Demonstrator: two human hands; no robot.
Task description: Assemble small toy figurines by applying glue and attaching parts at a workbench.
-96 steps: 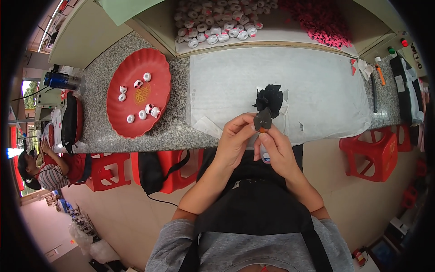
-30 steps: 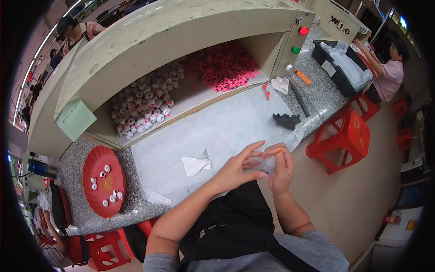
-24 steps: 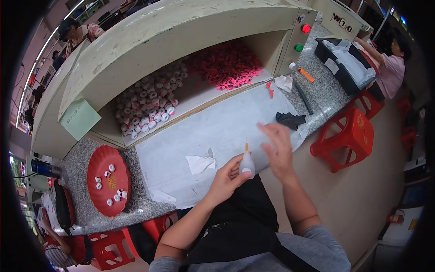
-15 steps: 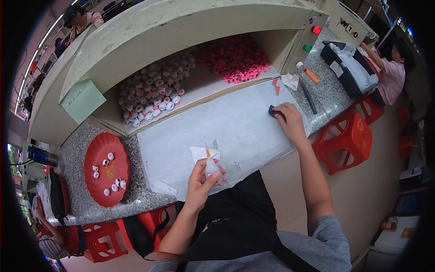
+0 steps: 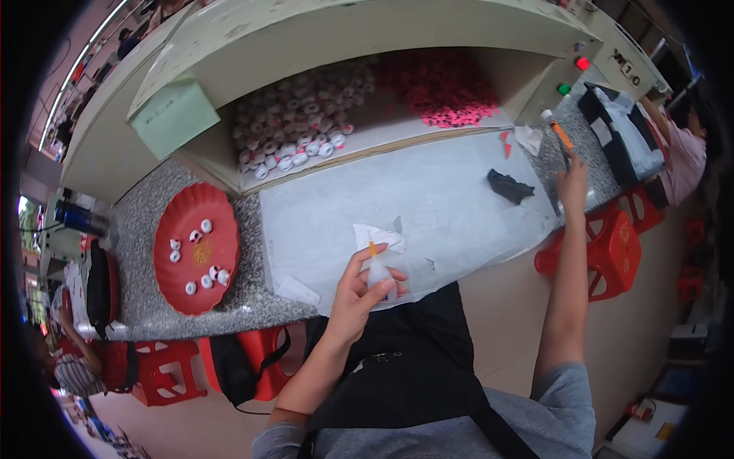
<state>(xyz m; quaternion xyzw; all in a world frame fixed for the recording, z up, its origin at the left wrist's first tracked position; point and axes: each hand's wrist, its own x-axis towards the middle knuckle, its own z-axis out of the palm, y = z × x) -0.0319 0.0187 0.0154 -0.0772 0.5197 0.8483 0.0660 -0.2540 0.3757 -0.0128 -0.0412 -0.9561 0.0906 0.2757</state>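
The red plate (image 5: 195, 260), left of the left hand (image 5: 359, 294), holds small white pieces. This hand pinches a small bottle (image 5: 377, 269) upright. The right hand (image 5: 572, 174) reaches far right on the surface (image 5: 451, 191); its fingers I cannot tell.

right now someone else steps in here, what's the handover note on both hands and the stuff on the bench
Left hand: shut on a small squeeze bottle with an orange nozzle, held upright over the near edge of the white mat.
Right hand: stretched to the far right end of the bench, at a long dark tool; grip not clear.
On the mat: a black piece and white paper scraps.
Red plate to the left holds several small white parts.
Done or left: cannot tell.
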